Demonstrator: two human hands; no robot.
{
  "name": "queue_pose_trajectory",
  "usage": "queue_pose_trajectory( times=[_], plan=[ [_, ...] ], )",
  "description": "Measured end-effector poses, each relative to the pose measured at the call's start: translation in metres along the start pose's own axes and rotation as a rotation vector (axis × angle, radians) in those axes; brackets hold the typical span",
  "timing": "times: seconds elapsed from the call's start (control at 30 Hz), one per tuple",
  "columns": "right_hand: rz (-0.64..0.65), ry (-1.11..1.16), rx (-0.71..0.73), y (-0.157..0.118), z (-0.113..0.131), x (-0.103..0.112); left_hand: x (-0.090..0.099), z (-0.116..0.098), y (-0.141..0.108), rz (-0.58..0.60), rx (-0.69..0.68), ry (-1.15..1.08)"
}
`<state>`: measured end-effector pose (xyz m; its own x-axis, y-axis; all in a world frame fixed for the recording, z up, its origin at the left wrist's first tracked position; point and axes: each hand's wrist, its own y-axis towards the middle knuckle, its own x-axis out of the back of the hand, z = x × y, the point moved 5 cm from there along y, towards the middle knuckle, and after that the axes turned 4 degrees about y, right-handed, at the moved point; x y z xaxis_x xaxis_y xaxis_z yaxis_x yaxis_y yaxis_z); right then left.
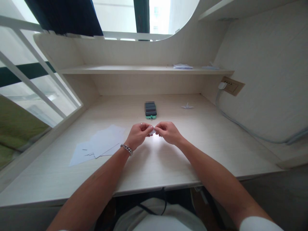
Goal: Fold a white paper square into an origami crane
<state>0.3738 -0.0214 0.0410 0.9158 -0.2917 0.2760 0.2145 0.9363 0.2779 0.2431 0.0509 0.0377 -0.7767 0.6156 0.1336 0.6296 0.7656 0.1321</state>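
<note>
A small piece of folded white paper (152, 131) is pinched between my two hands, above the middle of the desk. My left hand (139, 134), with a ring and a chain bracelet at the wrist, grips its left side. The fingertips of my right hand (167, 131) close on its right side. Most of the paper is hidden by the fingers, so its exact shape is unclear. Just beyond the hands lies a phone (150, 109) with a green edge, its screen blurred out. A small folded paper figure (187, 106) rests farther back to the right.
Loose white paper sheets (106, 141) and thin strips lie on the desk's left side. Folded papers (183, 66) sit on the shelf (125, 70). From a wall socket (233, 86) at right, a grey cable (245, 130) runs along the wall. The desk's front edge (154, 190) is near my body.
</note>
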Motion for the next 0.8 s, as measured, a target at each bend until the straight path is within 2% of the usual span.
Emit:
queue_pose_trajectory(
  times=[0.17, 0.33, 0.5, 0.6, 0.8],
  plan=[
    [0.011, 0.091, -0.014, 0.002, -0.003, 0.001, 0.007, -0.004, 0.000, -0.103, -0.052, 0.042],
    [-0.030, 0.041, -0.014, 0.001, -0.004, 0.003, 0.005, -0.002, 0.000, -0.067, -0.009, 0.001],
    [0.068, 0.224, -0.079, 0.004, -0.007, 0.000, 0.010, -0.001, 0.002, -0.107, -0.072, 0.105],
    [0.069, 0.282, -0.127, 0.005, -0.011, 0.002, 0.014, -0.001, 0.003, -0.150, -0.096, 0.191],
    [0.022, 0.064, 0.001, 0.001, -0.005, 0.002, 0.011, -0.005, 0.001, -0.140, -0.107, 0.230]
  ],
)
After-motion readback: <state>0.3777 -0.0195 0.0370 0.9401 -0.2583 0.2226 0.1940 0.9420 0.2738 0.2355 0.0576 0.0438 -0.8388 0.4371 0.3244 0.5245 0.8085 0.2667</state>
